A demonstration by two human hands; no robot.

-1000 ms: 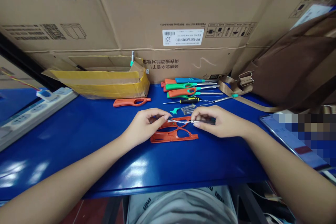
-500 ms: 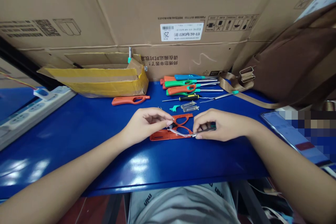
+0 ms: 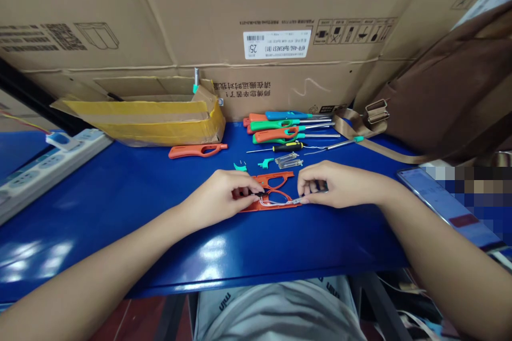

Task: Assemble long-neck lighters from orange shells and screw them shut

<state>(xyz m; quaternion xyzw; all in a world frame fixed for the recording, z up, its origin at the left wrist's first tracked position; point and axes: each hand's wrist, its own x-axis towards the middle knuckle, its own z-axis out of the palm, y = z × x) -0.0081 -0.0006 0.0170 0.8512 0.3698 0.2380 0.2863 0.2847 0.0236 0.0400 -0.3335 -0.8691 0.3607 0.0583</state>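
Two halves of an orange lighter casing lie on the blue table, an upper half (image 3: 264, 178) and a lower half (image 3: 286, 208) nearer me. My left hand (image 3: 224, 192) pinches a small black igniter piece (image 3: 261, 194) over the left part of the lower half. White wires (image 3: 272, 203) run from it to a thin metal tube (image 3: 296, 201). The tube's end is gripped by the closed fingers of my right hand (image 3: 336, 185), which hide the rest. Just beyond lie a teal trigger (image 3: 265, 163), a curved teal piece (image 3: 240, 167) and clear fuel tanks (image 3: 288, 161).
Behind the parts are a black-and-yellow screwdriver (image 3: 288, 147), a loose metal tube with wires (image 3: 342, 144) and several stacked lighters (image 3: 276, 123). An orange casing (image 3: 196, 151) lies before a yellow-taped box (image 3: 152, 122). A power strip (image 3: 52, 165) is left, a phone (image 3: 444, 202) right.
My left hand has shifted slightly right with the black igniter piece, uncovering the curved teal piece behind it. My right hand has moved a little with the tube, and the wires hang lower.
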